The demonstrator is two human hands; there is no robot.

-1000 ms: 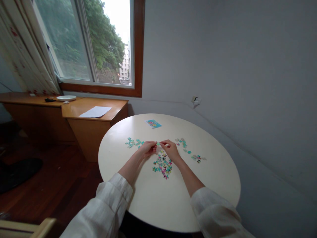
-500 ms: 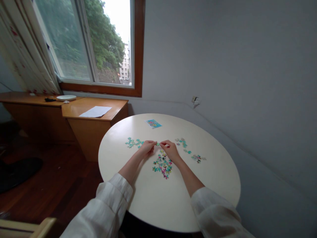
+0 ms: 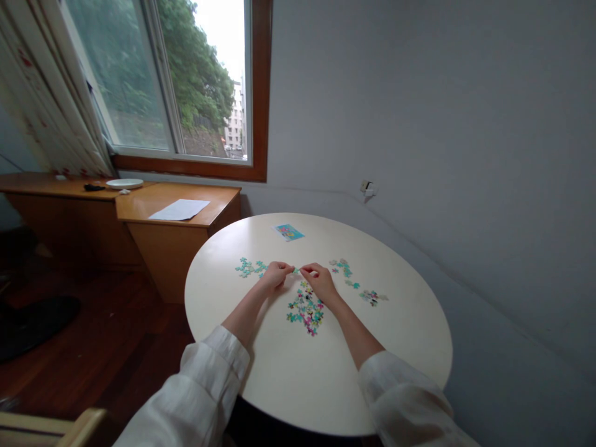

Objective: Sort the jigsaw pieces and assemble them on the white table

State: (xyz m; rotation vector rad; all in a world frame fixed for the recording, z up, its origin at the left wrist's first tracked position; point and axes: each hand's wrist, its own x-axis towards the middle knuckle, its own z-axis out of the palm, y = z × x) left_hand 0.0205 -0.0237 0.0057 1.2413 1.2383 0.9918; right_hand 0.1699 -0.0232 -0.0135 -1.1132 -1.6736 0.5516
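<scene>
Over the white oval table (image 3: pixel 288 366), my left hand (image 3: pixel 278 275) and my right hand (image 3: pixel 319 280) meet almost fingertip to fingertip. Between them is a small green jigsaw puzzle piece (image 3: pixel 297 270), pinched from both sides; whether it is one piece or two joined cannot be made out. Just below my hands lies a pile of colourful puzzle pieces (image 3: pixel 306 310). Left of my left hand are several green pieces (image 3: pixel 249 267), partly covered by that hand. Beyond my right hand, more pieces (image 3: pixel 343 267) lie scattered, with a small cluster (image 3: pixel 372 297) farther right.
A blue picture card (image 3: pixel 289 232) rests near the table's far edge. To the left stands a wooden desk (image 3: pixel 223 202) with a sheet of paper (image 3: pixel 180 210) and a white plate (image 3: pixel 125 184). A wooden chair part (image 3: pixel 84 428) shows at lower left. Walls border the right side.
Both hands stay nearly in place. The fingers of my left hand shift slightly, and the piece between the fingertips has turned a little.
</scene>
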